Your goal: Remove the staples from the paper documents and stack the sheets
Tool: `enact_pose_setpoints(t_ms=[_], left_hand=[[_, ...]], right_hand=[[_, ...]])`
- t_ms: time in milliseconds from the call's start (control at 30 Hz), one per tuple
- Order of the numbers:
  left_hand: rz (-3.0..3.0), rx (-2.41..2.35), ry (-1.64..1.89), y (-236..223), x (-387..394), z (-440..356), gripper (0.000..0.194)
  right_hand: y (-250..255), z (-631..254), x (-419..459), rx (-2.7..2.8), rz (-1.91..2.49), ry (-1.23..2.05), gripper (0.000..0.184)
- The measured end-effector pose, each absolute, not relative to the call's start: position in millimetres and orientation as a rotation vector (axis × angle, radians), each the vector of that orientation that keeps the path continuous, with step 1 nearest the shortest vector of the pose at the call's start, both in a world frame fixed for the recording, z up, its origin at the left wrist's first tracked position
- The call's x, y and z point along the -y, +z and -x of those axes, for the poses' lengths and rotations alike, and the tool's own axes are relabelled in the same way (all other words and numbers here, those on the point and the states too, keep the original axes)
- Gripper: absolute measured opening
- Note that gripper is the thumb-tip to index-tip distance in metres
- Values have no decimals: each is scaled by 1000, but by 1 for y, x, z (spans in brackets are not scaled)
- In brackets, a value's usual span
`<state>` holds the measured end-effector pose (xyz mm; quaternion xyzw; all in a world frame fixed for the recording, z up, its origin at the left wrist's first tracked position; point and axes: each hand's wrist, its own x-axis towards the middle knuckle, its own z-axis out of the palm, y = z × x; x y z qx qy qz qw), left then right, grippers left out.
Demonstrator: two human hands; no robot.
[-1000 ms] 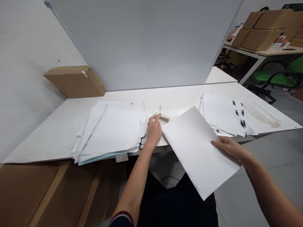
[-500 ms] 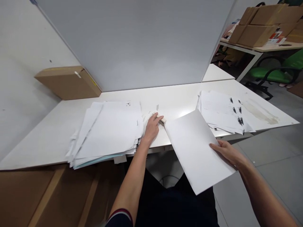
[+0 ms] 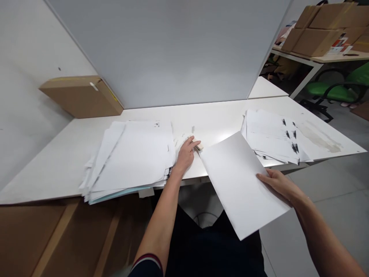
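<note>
My left hand [image 3: 186, 154] is on the white table, its fingers closed over a small beige block-like object [image 3: 198, 145] whose exact kind I cannot make out. My right hand [image 3: 278, 182] pinches the right edge of a white sheet of paper [image 3: 236, 184], thumb on top and fingers underneath. The sheet is tilted and extends past the table's front edge. Its upper left corner lies right beside the beige object; whether they touch is unclear. Left of my left hand is a thick, uneven stack of papers [image 3: 135, 154].
A second pile of papers with black smudges [image 3: 268, 134] lies on the right. Behind the white table [image 3: 216, 115] stands a grey-white panel [image 3: 173, 54]. A cardboard box [image 3: 83, 96] leans at the back left. Farther right are stacked boxes [image 3: 319, 34] and a green chair [image 3: 328, 90].
The view has shifted slightly. Both hands keep their holds, and the sheet and the beige object stay in nearly the same place.
</note>
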<state>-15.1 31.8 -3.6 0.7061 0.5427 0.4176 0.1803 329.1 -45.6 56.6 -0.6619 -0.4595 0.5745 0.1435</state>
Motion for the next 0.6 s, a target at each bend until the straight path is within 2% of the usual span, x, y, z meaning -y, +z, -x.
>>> enact_pose_setpoints(t_ms=[600], left_hand=[[-2036,-1522,1207,-11,-37,16,51]], right_hand=[[55,-325,43,1333,1963,1616,37]])
